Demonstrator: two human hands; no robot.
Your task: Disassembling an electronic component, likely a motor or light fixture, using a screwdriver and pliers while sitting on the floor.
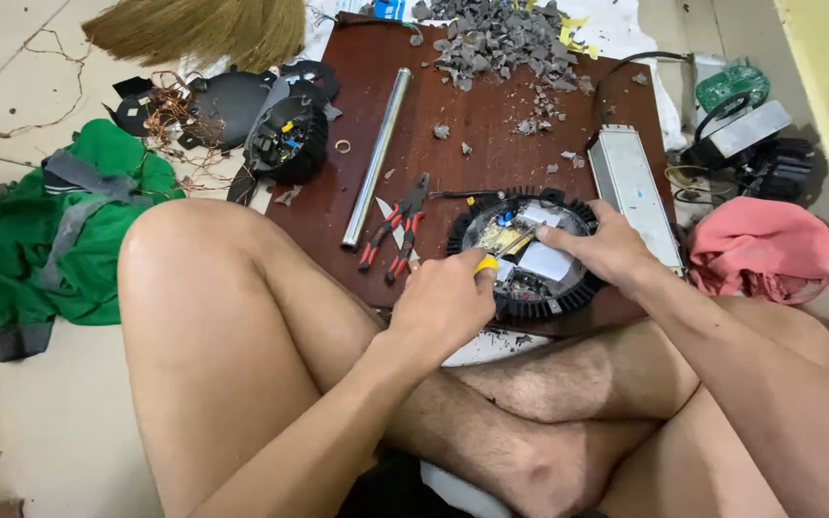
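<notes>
With the left hand (443,305) closed around the yellow-handled screwdriver (487,263), the right hand (606,247) should press the round black finned lamp housing (528,251) flat for steadiness.

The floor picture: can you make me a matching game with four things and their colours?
Things:
1. pliers
2. tube
3. cloth
4. broom

Colours:
a. straw brown
b. pink
c. red and black
d. shiny silver

Pairs: 1-c, 2-d, 3-b, 4-a
</notes>
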